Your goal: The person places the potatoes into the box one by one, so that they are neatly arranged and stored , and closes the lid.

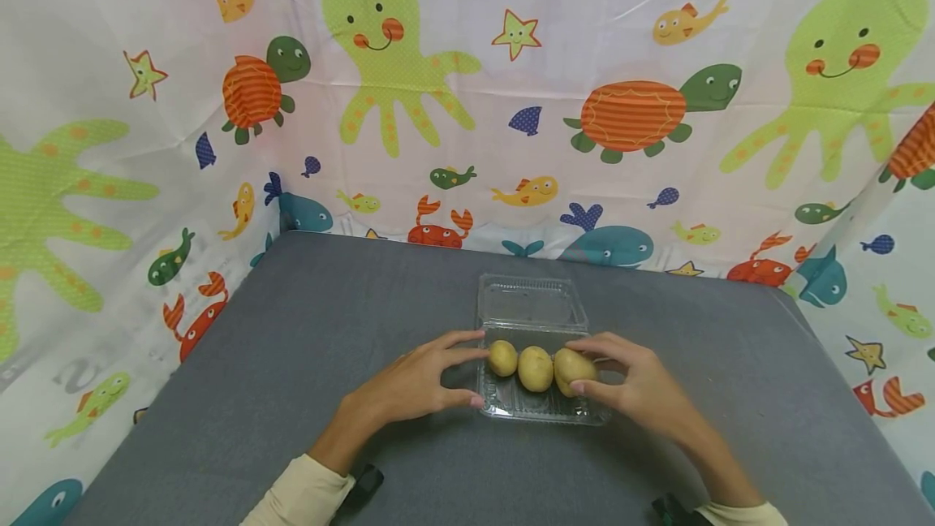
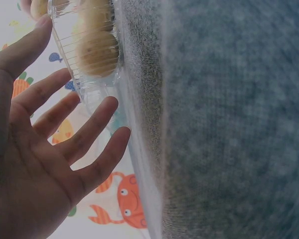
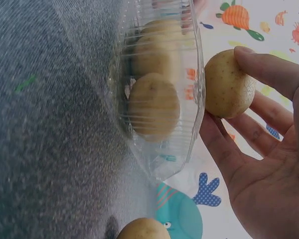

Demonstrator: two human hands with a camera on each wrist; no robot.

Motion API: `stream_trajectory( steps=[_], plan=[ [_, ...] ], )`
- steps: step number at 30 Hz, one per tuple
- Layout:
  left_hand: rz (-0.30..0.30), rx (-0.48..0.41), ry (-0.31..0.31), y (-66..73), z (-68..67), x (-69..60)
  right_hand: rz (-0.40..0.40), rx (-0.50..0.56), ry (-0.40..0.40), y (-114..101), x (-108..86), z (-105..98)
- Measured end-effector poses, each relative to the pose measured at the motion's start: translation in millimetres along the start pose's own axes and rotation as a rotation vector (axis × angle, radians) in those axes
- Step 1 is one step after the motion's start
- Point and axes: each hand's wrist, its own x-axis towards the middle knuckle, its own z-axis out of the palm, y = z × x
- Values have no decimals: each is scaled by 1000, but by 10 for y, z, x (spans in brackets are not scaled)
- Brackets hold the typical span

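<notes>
A clear plastic clamshell container lies with its lid folded back, away from me. Inside it sit a small potato at the left and a larger potato in the middle. My right hand pinches another potato between thumb and fingers, at the rim on the container's right side. My left hand has its fingers spread, the thumb at the container's left edge; nothing is in its grasp. In the right wrist view, the container's ribbed wall blurs the potatoes within.
One more potato lies outside the container, partly cut off in the right wrist view and hidden in the head view. The grey tabletop is bordered by a curtain printed with sea animals at the back and sides.
</notes>
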Motion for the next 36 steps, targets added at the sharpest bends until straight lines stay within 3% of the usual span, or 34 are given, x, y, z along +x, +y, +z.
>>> stream_trajectory(
  steps=[17,36],
  plan=[
    [9,-5,3,-12,7,23,2,50,-72,-56,67,161],
    [2,-12,-3,-3,-1,20,-51,74,-136,-141,120,347]
  ],
)
